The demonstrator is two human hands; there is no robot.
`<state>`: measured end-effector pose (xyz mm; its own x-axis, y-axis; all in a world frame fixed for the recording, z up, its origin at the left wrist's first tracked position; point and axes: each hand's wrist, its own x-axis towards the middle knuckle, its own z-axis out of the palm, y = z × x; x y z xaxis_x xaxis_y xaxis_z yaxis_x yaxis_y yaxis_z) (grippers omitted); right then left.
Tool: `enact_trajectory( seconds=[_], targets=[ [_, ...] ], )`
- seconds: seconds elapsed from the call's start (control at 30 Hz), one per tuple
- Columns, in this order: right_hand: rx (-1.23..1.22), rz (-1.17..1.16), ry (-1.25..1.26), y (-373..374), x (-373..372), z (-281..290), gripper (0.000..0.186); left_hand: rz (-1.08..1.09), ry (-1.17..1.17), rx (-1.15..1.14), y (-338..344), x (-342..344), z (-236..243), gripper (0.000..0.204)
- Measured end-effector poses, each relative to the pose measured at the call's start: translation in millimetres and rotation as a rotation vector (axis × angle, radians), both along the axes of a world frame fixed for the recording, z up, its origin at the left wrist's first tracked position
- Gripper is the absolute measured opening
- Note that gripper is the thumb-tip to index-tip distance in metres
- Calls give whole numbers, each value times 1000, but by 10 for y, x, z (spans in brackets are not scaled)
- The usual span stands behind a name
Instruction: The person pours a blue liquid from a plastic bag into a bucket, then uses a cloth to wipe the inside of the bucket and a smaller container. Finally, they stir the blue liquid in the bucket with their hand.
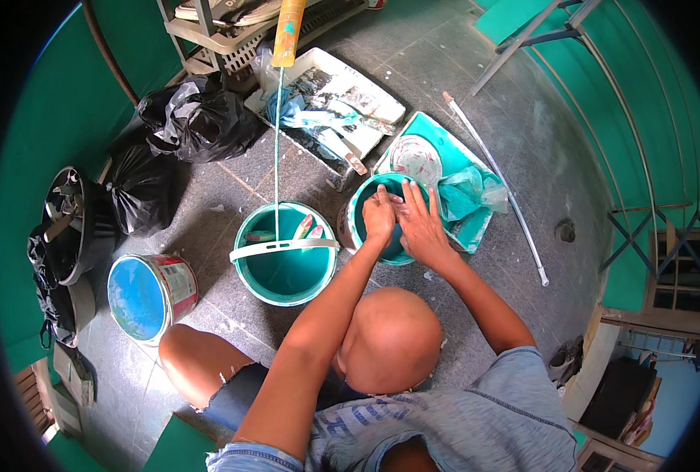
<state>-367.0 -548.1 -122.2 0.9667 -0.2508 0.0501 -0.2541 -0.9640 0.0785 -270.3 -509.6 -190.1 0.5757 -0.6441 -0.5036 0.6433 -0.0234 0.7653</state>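
Over a small paint bucket [356, 237] with teal inside, my two hands meet. My left hand [379, 216] is closed against the inner side of my right hand, and what its fingers hold, if anything, is hidden. My right hand [422, 224] has its fingers stretched out above the opening. Left of them stands a larger teal bucket [242, 271] with a white handle across its top and teal liquid inside. Brushes [303, 227] lean in it, beside a thin rod with a yellow handle [289, 33] rising away from me.
Behind the small bucket lies a teal paint tray [418, 126] holding a round lid [416, 158] and a plastic bag [462, 193]. A stained white tray [318, 67] with tools lies farther back. A pole [501, 177] lies right; a blue-topped bucket [136, 297] and black bags [200, 130] stand left.
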Motion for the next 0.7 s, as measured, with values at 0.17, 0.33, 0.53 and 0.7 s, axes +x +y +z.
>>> enact_trajectory(
  seconds=[0.17, 0.33, 0.53, 0.7],
  targets=[
    [13, -99, 68, 0, -52, -91, 54, -28, -433, 27, 34, -94, 85, 21],
    [60, -43, 50, 87, -4, -63, 53, -127, -183, 258, -42, -12, -45, 27],
    [439, -69, 98, 6, 30, -73, 34, 87, 236, 187, -201, -58, -383, 33],
    [664, -361, 460, -237, 396, -528, 32, 83, 233, 378, -234, -7, -426, 35]
  ],
)
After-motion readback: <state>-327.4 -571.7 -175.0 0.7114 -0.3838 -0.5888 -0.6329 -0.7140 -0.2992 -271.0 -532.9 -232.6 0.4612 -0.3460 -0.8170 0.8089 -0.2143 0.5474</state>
